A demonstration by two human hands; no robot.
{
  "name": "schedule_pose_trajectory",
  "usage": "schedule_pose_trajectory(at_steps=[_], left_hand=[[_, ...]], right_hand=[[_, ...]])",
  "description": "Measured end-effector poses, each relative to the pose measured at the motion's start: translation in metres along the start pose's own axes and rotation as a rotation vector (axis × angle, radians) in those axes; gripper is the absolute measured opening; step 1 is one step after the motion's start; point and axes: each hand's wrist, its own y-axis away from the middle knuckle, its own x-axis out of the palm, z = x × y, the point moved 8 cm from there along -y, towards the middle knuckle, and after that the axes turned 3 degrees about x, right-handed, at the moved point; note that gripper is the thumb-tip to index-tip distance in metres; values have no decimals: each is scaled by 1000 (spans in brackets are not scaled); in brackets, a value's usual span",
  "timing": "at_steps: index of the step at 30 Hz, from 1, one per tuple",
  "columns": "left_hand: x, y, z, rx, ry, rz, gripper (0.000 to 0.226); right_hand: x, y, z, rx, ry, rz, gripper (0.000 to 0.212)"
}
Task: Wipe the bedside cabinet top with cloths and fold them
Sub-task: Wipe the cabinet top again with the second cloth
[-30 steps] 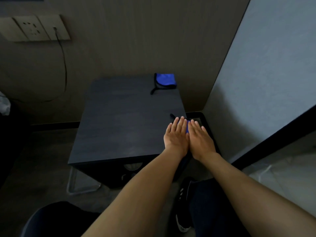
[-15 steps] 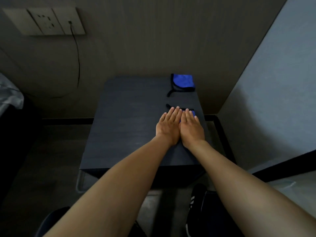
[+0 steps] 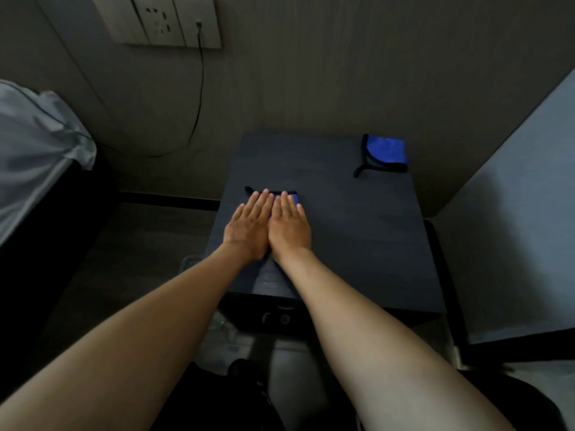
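Item: small blue microfibre cloth with black edging (image 3: 295, 199), lying on the left half of the dark, matt, square bedside cabinet top (image 3: 357, 231), almost wholly covered by two hands; only a blue sliver and a black trim strip show past the fingertips.

Hands: left hand (image 3: 249, 227) and right hand (image 3: 287, 225), side by side and touching, palms down, fingers straight and flat, grasping nothing, pressing the cloth to the surface.

Step, as judged: wiping, the cloth pushed under both palms. The next move likely calls for steady downward pressure across the uncovered right half; folding is not yet begun on this one.

Count: blue cloths, two; the second blue black-edged cloth (image 3: 385, 152) sits folded at the far right corner, well apart. Hands, two. Cabinets, one.

Surroundings: one pale wall socket plate (image 3: 161, 21), one black cable (image 3: 199, 98) hanging from it; grey bedding (image 3: 34, 141) at left.
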Motion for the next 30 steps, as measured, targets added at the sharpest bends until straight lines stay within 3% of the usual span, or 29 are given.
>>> schedule_pose_trajectory(at_steps=[7, 17, 30], left_hand=[[3, 23, 63, -94, 25, 18, 79], [0, -33, 70, -108, 18, -1, 76], [-3, -101, -83, 32, 48, 7, 70]], right_hand=[[9, -6, 64, -81, 7, 20, 54], [-1, -51, 44, -79, -34, 18, 53], [-22, -43, -116, 75, -11, -12, 54]])
